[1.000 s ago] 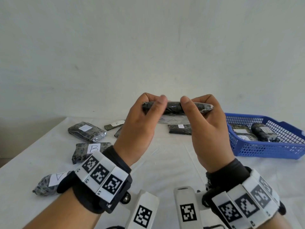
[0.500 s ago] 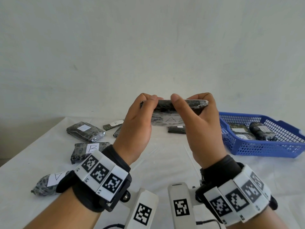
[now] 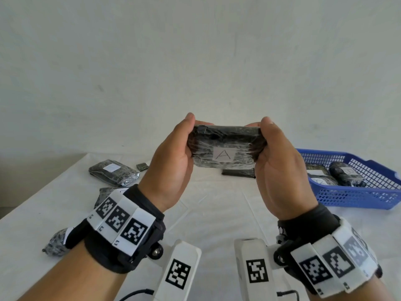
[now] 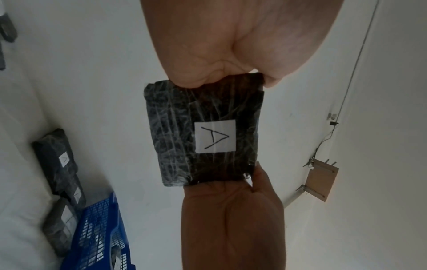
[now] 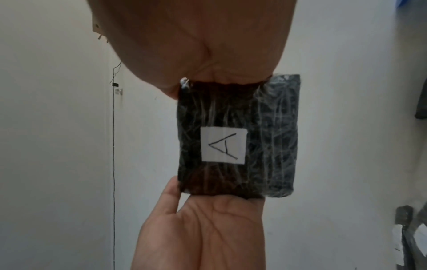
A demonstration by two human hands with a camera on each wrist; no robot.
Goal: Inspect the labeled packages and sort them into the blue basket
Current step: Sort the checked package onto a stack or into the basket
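Note:
A black, plastic-wrapped package with a white label marked "A" is held up in the air above the table, label face toward me. My left hand grips its left end and my right hand grips its right end, thumbs on the top edge. The left wrist view shows the package between the left hand and right hand. In the right wrist view the package sits the same way. The blue basket stands at the right, holding labeled packages.
On the white table more wrapped packages lie at the left, behind my left wrist, at the near left, and one behind the held package. A small dark piece lies further back.
Both hands have turned the package from edge-on to face-on, so its "A" label now shows. The thumbs have moved from the front to the top edge.

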